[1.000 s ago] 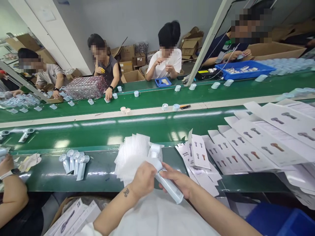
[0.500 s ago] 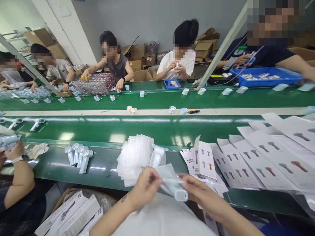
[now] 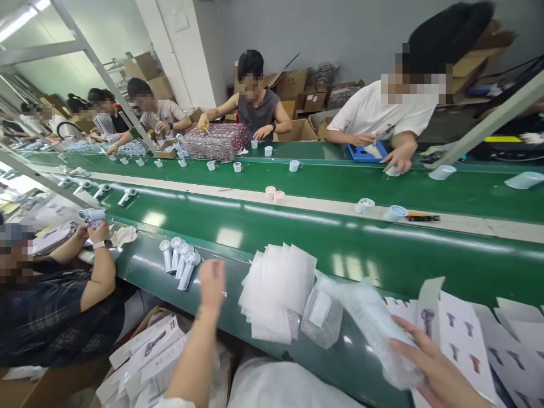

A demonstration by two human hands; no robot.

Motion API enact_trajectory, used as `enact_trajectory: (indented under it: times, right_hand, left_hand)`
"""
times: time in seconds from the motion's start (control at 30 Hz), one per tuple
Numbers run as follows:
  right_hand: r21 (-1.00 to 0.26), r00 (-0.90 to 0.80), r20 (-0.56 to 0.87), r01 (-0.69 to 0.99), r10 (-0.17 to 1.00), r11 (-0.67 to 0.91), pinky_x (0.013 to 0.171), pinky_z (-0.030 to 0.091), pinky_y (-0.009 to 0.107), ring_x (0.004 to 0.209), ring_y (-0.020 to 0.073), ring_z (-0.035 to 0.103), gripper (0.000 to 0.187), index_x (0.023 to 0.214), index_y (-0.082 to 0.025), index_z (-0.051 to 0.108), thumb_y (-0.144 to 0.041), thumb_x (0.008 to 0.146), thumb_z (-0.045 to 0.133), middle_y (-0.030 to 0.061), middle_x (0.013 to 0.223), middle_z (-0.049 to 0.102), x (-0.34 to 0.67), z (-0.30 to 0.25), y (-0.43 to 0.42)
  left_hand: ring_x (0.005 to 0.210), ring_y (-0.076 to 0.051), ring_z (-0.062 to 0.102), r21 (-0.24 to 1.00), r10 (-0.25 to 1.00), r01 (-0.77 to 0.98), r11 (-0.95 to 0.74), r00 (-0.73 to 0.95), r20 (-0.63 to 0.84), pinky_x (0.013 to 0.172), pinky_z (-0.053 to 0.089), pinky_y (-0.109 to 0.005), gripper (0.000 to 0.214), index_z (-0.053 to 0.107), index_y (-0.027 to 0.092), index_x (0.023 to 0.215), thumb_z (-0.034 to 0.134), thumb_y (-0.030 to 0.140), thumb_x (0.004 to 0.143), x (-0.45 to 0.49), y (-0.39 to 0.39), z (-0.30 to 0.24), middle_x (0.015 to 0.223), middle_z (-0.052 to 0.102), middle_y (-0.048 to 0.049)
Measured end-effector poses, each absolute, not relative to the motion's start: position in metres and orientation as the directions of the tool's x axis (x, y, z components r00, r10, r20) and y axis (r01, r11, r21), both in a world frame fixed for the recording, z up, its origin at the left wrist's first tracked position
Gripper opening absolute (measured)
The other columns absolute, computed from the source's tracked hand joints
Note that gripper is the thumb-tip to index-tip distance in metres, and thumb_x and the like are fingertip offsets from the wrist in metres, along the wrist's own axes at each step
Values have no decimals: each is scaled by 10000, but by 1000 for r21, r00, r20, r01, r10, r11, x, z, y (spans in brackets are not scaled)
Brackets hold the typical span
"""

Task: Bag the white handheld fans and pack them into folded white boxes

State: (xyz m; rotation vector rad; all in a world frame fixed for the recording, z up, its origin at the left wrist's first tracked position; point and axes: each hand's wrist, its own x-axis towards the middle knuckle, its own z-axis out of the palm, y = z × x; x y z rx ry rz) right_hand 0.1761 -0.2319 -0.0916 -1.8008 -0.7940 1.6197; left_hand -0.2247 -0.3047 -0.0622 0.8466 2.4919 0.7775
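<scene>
My left hand (image 3: 211,280) reaches out over the green bench, close to a cluster of several pale blue handheld fans (image 3: 180,259); its fingers are blurred. My right hand (image 3: 429,357) grips a fan wrapped in a clear plastic bag (image 3: 374,326), held low at the right. A stack of clear plastic bags (image 3: 276,292) lies between my hands, with another bagged fan (image 3: 322,310) beside it.
Printed white cartons (image 3: 461,334) lie at the right. More cartons sit in a box (image 3: 147,354) below the bench. A seated person (image 3: 51,289) at my left holds a fan. Green conveyor belts (image 3: 306,229) carry small parts; several workers sit across.
My view turned left. My left hand let go of the bagged fan and reached out toward the loose fans. My right hand carried the bagged fan rightward.
</scene>
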Motion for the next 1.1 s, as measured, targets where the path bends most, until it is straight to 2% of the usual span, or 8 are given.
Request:
enact_trajectory:
  times: [0.1,0.27,0.47,0.57,0.67,0.77,0.87,1.1]
  right_hand:
    - [-795,218,-596,-20,773,-607,600,579,359,859,286,668,771,1084,-268,553,-456,399,852,98,1178,615,180,-136,-219]
    - [-874,368,-452,3,813,-487,800,547,412,927,281,626,712,1008,-222,517,-471,414,818,29,977,616,164,-208,-233]
    - [-896,359,-164,335,919,-291,1069,369,501,1269,360,450,367,859,-212,627,-427,599,773,96,1086,640,133,-161,-243]
    - [-879,108,-473,3,874,-476,960,486,446,1096,298,607,437,1013,-233,626,-443,664,785,77,1056,683,92,-124,-237]
    - [-699,-225,-617,-284,754,-657,822,559,387,938,259,683,481,1026,-220,621,-464,661,819,59,941,723,67,-109,-228]
    - [-655,-174,-619,-425,766,-625,764,573,352,836,228,696,427,967,-209,633,-438,667,834,33,839,728,83,-108,-225]
    - [-616,-153,-659,-451,736,-645,728,581,350,728,198,684,415,970,-207,634,-380,664,854,17,806,723,122,-107,-231]
    - [-315,-451,-752,-395,481,-863,632,571,296,748,199,685,397,884,-147,622,-332,634,870,53,760,698,146,-104,-262]
  left_hand:
    - [1174,-447,514,488,405,262,832,-890,-211,902,418,-582,154,505,199,664,643,266,681,-321,-323,-83,861,654,-168]
    - [1029,-436,596,486,356,172,857,-879,-317,840,447,-523,244,416,228,577,653,277,611,-356,-339,-113,690,612,-110]
    - [584,-171,566,717,513,44,696,-729,-453,536,420,-269,383,535,183,714,552,566,715,-257,-321,-130,637,563,-12]
    - [572,-108,511,860,769,-219,462,-385,-511,527,385,-220,497,593,165,811,680,623,639,-165,-308,-131,694,571,16]
    - [629,-125,541,897,895,-15,442,80,-439,577,421,-234,466,627,149,909,618,595,776,-98,-290,-127,711,599,2]
    - [877,-206,594,833,859,543,108,371,-353,774,470,-318,329,650,137,934,603,454,858,-83,-262,-127,898,670,-74]
    - [1121,-305,518,597,846,792,-128,401,-351,964,389,-442,132,664,111,878,642,225,817,-98,-234,-133,1068,657,-165]
    - [983,-307,615,577,852,813,79,245,-462,898,422,-431,165,683,115,730,533,52,754,-106,-217,-122,895,699,-168]
